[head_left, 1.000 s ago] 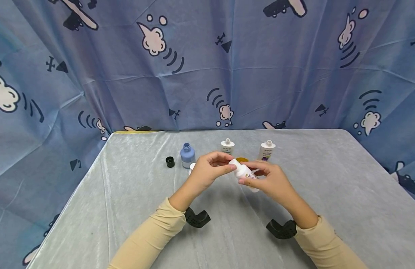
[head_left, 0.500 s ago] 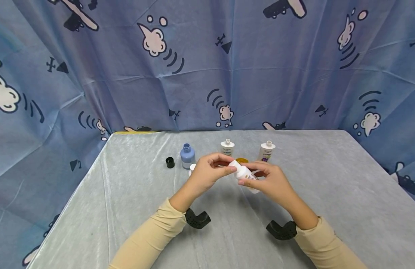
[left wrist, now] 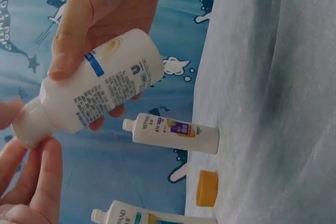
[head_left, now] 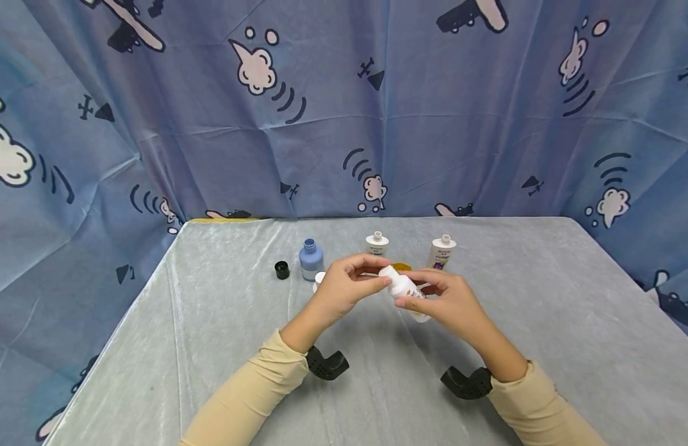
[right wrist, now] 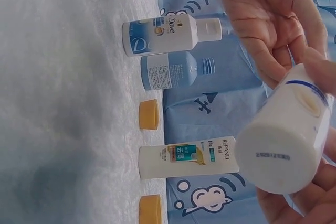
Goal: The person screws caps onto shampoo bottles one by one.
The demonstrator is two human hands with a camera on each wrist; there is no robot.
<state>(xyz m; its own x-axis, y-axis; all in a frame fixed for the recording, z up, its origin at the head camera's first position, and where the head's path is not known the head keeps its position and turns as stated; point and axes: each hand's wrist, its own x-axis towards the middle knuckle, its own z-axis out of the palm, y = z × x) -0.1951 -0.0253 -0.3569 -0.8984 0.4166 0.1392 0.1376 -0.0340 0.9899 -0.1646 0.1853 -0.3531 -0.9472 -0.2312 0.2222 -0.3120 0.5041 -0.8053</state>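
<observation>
Both hands are on a white toiletry bottle (left wrist: 105, 90) with a white cap (left wrist: 32, 124), held tilted above the table, cap end up toward the left. My left hand (head_left: 346, 288) pinches the cap between thumb and fingers. My right hand (head_left: 450, 303) grips the bottle body from the side, its thumb across the front. In the left wrist view the label shows a blue bar and small print. The right wrist view shows the bottle's round base, facing the camera, with a printed code on it.
Behind the hands stand an uncapped blue bottle (head_left: 311, 260), a capped white Dove bottle (right wrist: 163, 36) and two uncapped white REPAND bottles, one central (head_left: 377, 243), one farther right (head_left: 442, 251). A black cap (head_left: 282, 269) lies at left. Two yellow caps (right wrist: 148, 114) rest among the bottles.
Hands and bottle hold nearly the same position throughout. The left thumb and fingers shift very slightly on the cap.
</observation>
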